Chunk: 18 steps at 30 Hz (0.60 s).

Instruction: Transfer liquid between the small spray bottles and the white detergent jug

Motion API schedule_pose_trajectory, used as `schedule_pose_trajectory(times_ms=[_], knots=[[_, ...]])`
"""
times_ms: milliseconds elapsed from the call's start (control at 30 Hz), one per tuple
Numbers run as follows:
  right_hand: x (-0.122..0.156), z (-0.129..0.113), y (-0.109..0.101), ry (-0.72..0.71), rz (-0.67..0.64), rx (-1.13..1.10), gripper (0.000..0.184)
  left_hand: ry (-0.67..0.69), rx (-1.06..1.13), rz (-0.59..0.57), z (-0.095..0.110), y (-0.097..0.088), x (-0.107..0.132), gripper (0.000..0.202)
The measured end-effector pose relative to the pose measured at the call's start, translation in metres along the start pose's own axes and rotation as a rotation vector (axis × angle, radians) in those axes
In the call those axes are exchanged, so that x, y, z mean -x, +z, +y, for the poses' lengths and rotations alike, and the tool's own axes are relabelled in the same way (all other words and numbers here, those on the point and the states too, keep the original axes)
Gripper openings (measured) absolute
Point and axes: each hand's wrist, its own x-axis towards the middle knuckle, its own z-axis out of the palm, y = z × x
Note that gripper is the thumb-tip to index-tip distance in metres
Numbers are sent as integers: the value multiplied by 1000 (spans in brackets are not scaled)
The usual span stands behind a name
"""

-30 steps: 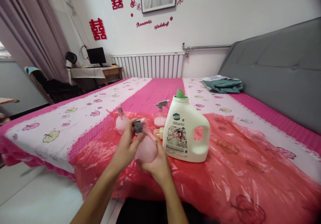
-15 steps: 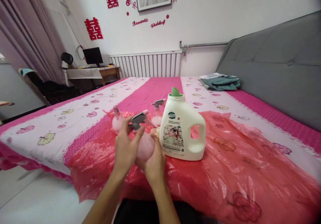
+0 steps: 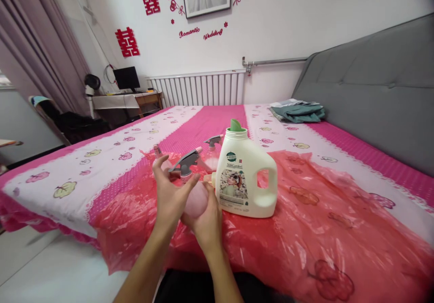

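Note:
My right hand (image 3: 204, 221) is wrapped round the belly of a small pink spray bottle (image 3: 195, 199), holding it over the red plastic sheet (image 3: 305, 221) on the bed. My left hand (image 3: 168, 194) has its thumb and fingers pinched on the bottle's grey trigger head (image 3: 185, 162). Just right of the bottle stands a white detergent jug (image 3: 244, 172) with a green spout. Two more pink spray bottles stand behind, one (image 3: 158, 156) left of my hands, the other (image 3: 213, 151) close behind the jug.
The bed carries a pink and white flowered cover (image 3: 111, 153). Folded green clothes (image 3: 298, 112) lie near the grey headboard (image 3: 373, 81). A radiator (image 3: 200, 88), a desk with a monitor (image 3: 126, 78) and curtains stand beyond. The floor (image 3: 40, 267) lies lower left.
The trigger head has turned under my left hand, its nozzle swinging from pointing down-right to pointing up and right. My right hand has kept the bottle's body in place.

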Motion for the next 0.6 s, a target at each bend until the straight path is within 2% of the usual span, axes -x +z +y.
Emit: schedule_pose_trajectory(times_ms=[133, 200, 267, 333, 433, 500, 600], knots=[[-1, 7, 1, 32, 36, 2, 95, -133, 258, -304, -1, -5, -1, 82], [-2, 9, 0, 39, 38, 3, 95, -181, 344, -369, 0, -9, -1, 75], [-1, 9, 0, 42, 35, 7, 95, -178, 368, -331, 1, -10, -1, 74], [-1, 8, -1, 33, 26, 16, 93, -143, 356, -231, 0, -9, -2, 75], [0, 6, 0, 8, 12, 25, 91, -117, 288, -128, -1, -6, -6, 64], [1, 6, 1, -1, 9, 28, 91, -132, 226, -130, -2, -4, -9, 58], [1, 8, 2, -5, 20, 30, 92, -151, 141, -247, -1, -6, -11, 62]])
